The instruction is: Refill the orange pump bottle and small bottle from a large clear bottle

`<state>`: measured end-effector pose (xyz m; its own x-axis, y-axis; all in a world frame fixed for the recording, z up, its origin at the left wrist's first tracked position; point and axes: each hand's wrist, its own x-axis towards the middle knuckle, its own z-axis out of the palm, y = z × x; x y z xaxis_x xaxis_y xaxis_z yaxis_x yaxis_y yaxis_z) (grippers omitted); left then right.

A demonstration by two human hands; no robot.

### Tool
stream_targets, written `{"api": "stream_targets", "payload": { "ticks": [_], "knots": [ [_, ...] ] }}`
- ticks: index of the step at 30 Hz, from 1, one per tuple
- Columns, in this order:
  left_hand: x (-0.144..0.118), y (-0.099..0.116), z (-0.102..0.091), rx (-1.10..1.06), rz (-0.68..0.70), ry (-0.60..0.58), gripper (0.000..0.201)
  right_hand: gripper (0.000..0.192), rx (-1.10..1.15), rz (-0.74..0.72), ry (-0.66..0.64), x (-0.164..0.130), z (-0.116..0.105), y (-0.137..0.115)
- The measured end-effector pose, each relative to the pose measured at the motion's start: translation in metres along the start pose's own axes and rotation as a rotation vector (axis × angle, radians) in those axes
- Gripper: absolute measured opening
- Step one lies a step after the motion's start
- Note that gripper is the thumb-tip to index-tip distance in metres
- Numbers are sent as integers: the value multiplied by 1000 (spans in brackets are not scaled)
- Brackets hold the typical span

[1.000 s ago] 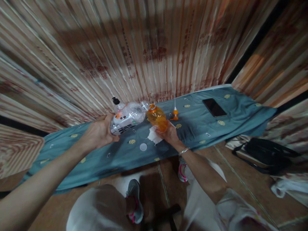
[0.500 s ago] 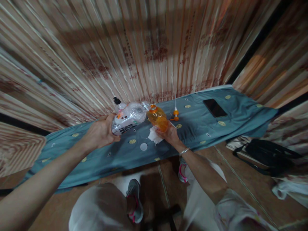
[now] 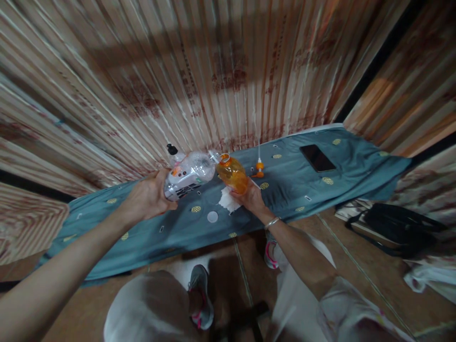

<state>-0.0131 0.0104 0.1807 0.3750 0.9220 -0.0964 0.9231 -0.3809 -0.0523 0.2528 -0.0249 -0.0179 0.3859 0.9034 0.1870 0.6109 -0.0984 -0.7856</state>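
Observation:
My left hand (image 3: 151,194) is wrapped round the base of a clear plastic bottle (image 3: 190,173) with a printed label, tipped so its neck points right. In my right hand (image 3: 251,195) is an orange see-through bottle (image 3: 233,175), leaning left with its mouth uncapped. The two necks meet or nearly meet; whether they touch I cannot tell. An orange pump top (image 3: 259,167) with a clear tube lies right of the orange bottle. Under my right hand rests crumpled white tissue (image 3: 228,200). A round white cap (image 3: 213,217) lies nearer the front edge.
A bottle with a black top (image 3: 172,149) stands behind the clear bottle. On the patterned blue-green cloth (image 3: 142,247) lies a dark phone (image 3: 317,158) at right. A black bag (image 3: 395,225) sits beyond the table's right front. Striped curtain hangs behind.
Both hands and bottles hold nearly the same pose. The whole view has shifted very slightly.

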Motion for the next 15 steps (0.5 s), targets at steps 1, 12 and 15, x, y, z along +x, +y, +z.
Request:
{"api": "stream_targets", "payload": {
  "ticks": [1, 12, 15],
  "knots": [
    [0, -1, 1, -2, 2, 3, 76, 63, 9, -7, -3, 0, -1, 0],
    [-1, -6, 5, 12, 32, 23, 70, 61, 9, -16, -3, 1, 1, 3],
    [-2, -4, 3, 11, 41, 15, 69, 59, 10, -23, 17, 0, 3, 4]
  ]
}}
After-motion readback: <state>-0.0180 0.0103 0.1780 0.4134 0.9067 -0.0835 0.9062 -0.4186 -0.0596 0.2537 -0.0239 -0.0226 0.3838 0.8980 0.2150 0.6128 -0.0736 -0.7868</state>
